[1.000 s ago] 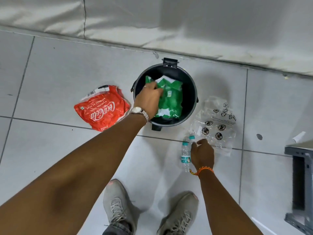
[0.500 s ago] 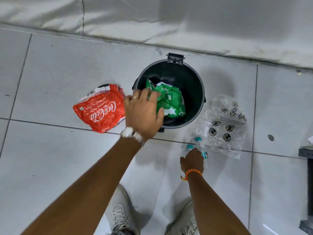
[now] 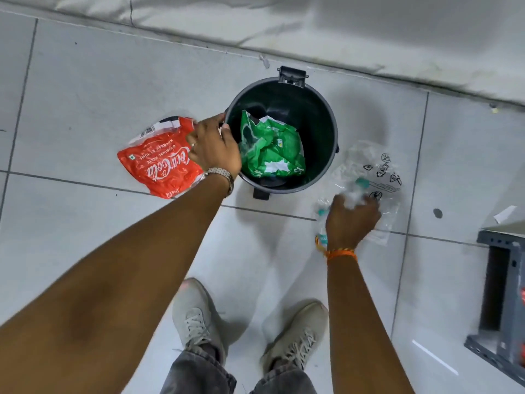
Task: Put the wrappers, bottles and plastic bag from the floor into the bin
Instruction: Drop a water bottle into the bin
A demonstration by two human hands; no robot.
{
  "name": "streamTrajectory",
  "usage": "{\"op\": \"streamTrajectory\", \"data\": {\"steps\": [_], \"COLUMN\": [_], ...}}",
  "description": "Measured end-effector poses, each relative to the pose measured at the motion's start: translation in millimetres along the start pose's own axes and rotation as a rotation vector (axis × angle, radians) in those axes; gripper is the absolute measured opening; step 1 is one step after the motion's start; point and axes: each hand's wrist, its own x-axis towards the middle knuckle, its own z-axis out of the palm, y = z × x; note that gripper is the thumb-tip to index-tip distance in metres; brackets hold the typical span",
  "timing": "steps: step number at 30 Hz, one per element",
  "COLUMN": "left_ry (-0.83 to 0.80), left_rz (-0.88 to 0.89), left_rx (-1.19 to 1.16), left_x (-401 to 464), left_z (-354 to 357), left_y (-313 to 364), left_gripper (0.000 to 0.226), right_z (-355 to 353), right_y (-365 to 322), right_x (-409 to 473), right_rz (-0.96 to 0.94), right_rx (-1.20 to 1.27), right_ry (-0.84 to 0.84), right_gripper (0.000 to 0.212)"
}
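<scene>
Left hand [image 3: 214,146] shifted onto red wrapper [image 3: 159,163] — green wrapper [image 3: 271,150] binned

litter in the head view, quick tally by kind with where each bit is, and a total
Wrappers: 2, the green wrapper in the bin, the red wrapper on the floor under the left hand.
Plastic bags: 1, the clear bag on the floor.
Bottles: 2 teal caps show by the right hand; blur hides the bodies.
Total: 5.
</scene>
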Motion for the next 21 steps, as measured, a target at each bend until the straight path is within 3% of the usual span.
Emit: {"op": "streamTrajectory", "data": {"steps": [2,5,9,11,14,18,21], "left_ry": [-0.033,-0.058,-0.072,-0.064,-0.068,-0.084,-0.063], "left_rz": [-0.017,-0.088,-0.133,-0.144,-0.141,-0.082,-0.033], "left_rx": [0.011,-0.02,-0.036,-0.05,-0.087,-0.183,-0.272], "left_x": [-2.2,-9.0,-14.4,-13.8,-11.9,-8.7,-8.3], "left_z": [-3.1,-9.9,-15.9,-16.3,-15.1,-8.5,-2.6], "left_y": [-0.1,6.8,13.1,13.7,12.4,0.6,-7.9], "left_gripper": [0.038,0.037,0.038,0.037,0.036,0.037,0.038], "right_z": [-17.7,-15.4,18.0,34.6,37.3,15.1,0.2], "right_y": [-49.4,-105.0,-141.0,-141.5,-125.0,-61.6,21.3], "right_x": [4.5,7.2,-1.4,-3.5,9.5,40.7,45.8], "right_rz": [-0.172,-0.312,-0.451,-0.47,-0.479,-0.326,-0.036], "right_rx": [0.222,0.392,0.298,0.096,-0.024,0.183,0.042], "right_ry": [0.129,0.088,-0.126,-0.257,-0.19,0.066,0.026], "right_gripper": [0.051,0.052,0.054,0.056,0.046,0.022,0.016]}}
